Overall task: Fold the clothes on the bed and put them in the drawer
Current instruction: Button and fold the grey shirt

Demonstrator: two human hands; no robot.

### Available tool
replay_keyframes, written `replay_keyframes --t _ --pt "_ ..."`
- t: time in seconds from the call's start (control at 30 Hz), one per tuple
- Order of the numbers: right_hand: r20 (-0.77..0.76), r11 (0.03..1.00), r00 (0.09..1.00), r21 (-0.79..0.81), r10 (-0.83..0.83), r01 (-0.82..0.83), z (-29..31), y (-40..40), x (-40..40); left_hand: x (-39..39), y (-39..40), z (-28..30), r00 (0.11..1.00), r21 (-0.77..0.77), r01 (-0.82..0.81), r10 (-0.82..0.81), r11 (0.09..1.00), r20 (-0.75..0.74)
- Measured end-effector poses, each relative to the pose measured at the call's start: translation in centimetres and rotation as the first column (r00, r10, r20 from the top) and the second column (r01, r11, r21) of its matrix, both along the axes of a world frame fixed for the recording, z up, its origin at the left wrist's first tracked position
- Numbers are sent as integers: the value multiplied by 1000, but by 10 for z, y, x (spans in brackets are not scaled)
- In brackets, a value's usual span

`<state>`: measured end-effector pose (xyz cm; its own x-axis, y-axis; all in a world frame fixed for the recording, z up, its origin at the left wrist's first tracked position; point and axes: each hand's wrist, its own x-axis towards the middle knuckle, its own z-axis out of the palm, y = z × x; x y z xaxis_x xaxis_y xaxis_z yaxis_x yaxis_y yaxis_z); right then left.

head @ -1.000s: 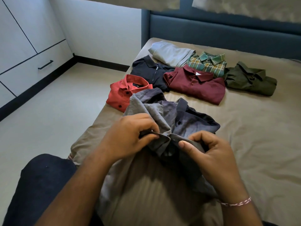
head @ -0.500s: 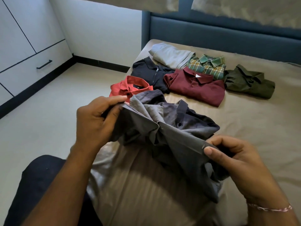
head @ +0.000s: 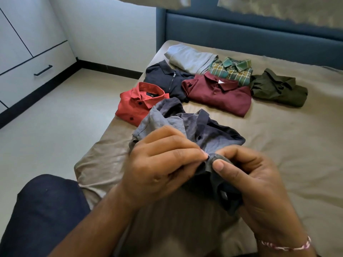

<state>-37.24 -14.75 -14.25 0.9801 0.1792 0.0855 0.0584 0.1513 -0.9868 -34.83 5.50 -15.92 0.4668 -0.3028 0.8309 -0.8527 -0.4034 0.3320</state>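
The grey shirt [head: 187, 130] is bunched up on the near part of the bed [head: 278, 149], not yet flat. Both hands meet at one small spot on its near edge. The left hand [head: 159, 162] pinches the cloth between thumb and curled fingers, and the right hand [head: 246, 179] does the same from the other side, thumb on top, so the two pinches nearly touch. It looks like they are working at a button or a hem, though the spot itself is too small to tell.

From that shared grip the bulk of the shirt lies away from the person, collar farthest off, with a flap hanging below the right hand. To spread it, I would guess the hands must part sideways, across the shirt's length; neither is nearer.

Beyond the shirt sit the folded ones: the red shirt [head: 137, 102] touching its far left edge, then the navy polo [head: 167, 78], the maroon polo [head: 219, 93], the plaid shirt [head: 232, 70], the olive shirt [head: 278, 88] and a pale grey garment [head: 189, 58]. The drawer [head: 33, 78] is well off to the left, closed.
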Motion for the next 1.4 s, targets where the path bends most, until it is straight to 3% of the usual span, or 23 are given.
replay_keyframes --t 0.5,0.7,1.03,1.4 --pt "-19 997 997 38 -70 71 -6 2 1 2 -10 -4 983 -82 56 -70 995 -169" --pt "31 992 992 5 -126 126 -9 3 3 -1 -21 -10 975 -155 -25 -10 988 -222" --pt "179 958 958 -137 -226 252 -36 7 14 5 -18 -25 929 -199 -29 -48 980 -368" --pt "46 965 964 28 -263 262 -42 20 13 8 -18 -39 888 -285 -45 -92 957 -451"
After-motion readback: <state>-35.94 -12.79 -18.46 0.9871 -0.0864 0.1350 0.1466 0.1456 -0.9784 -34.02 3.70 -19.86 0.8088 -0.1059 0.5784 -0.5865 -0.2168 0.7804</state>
